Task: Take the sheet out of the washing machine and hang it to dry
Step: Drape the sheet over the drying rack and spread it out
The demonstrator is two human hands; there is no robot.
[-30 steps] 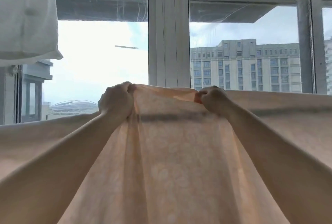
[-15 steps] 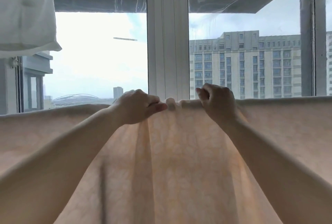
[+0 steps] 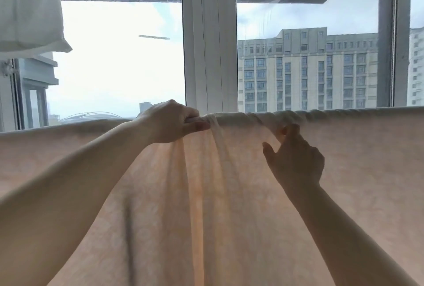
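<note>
We find the peach sheet [image 3: 229, 194] draped over the line at 12 o'clock. Left hand [image 3: 171, 122] pinches its bunched fold; right hand [image 3: 296, 159] rests spread. Recommend smoothing pleats outward evenly.

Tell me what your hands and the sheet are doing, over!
Left hand pinches the sheet at its top fold. Right hand open, fingers touching the cloth. Sheet draped, bunched between hands. Nothing blocking.

No text, label, brand, number or sign can be read anywhere in the view. The sheet [image 3: 229, 194] carries only a faint pale pattern without lettering, and the building [image 3: 307, 69] beyond the window shows rows of windows but no legible signage.
</note>
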